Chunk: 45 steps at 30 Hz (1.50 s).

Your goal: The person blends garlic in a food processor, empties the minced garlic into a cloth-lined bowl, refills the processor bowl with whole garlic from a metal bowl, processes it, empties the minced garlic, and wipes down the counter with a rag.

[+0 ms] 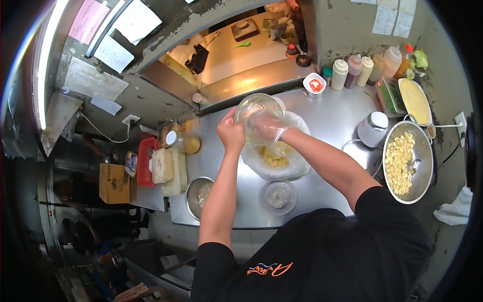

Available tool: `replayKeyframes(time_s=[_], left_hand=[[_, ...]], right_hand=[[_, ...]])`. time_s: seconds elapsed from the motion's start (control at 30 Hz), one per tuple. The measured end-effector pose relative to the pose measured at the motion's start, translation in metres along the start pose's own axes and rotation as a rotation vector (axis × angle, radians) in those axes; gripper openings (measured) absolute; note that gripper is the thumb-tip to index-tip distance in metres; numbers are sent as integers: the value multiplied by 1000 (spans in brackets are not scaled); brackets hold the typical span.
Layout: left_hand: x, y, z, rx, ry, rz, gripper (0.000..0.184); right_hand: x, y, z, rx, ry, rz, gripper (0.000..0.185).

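Observation:
My left hand (231,132) grips the rim of a shiny, see-through-looking bowl (257,99), tilted over the counter. My right hand (268,126), in a clear plastic glove, reaches into the mouth of that bowl; its fingers are blurred and partly hidden. Directly beneath stands a wide container lined with a white plastic bag (297,168). Yellow crumbly food (273,157) lies inside the liner. Nearer to me, a small clear tub (278,198) with something pale in it rests on the steel counter (229,168).
Sauce bottles (339,74) line the back right. At the right sit a large steel bowl (422,166) of pale yellow chunks and a white canister (373,129). Another metal bowl (193,199) is by my left forearm, near a lidded jar (183,142) and a red tray (145,161).

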<state>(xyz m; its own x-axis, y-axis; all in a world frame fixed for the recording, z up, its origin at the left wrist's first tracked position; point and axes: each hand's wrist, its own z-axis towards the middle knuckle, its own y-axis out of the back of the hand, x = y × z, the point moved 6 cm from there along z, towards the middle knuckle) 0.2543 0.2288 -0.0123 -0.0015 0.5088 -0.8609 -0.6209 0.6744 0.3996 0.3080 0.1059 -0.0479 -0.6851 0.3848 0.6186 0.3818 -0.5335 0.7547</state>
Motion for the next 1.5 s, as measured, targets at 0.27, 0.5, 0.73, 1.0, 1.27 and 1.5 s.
replayKeyframes(time_s=[0.27, 0.5, 0.73, 1.0, 1.27, 1.5], left_hand=[[5, -5, -5, 26, 58, 124, 19], [16, -21, -3, 57, 16, 55, 22], [16, -13, 1, 147, 27, 15, 20], [28, -3, -4, 122, 90, 72, 25], [19, -8, -3, 144, -108, -78, 44], [0, -17, -3, 79, -183, 85, 30]], right_hand=[[-25, 0, 5, -76, -105, 20, 22], [18, 19, 12, 17, 117, -41, 18], [-8, -23, -12, 309, 113, 113, 17], [12, -12, 8, 84, 231, 79, 23], [-4, -17, 15, 159, 255, 252, 26], [-10, -9, 3, 155, 174, 129, 21]])
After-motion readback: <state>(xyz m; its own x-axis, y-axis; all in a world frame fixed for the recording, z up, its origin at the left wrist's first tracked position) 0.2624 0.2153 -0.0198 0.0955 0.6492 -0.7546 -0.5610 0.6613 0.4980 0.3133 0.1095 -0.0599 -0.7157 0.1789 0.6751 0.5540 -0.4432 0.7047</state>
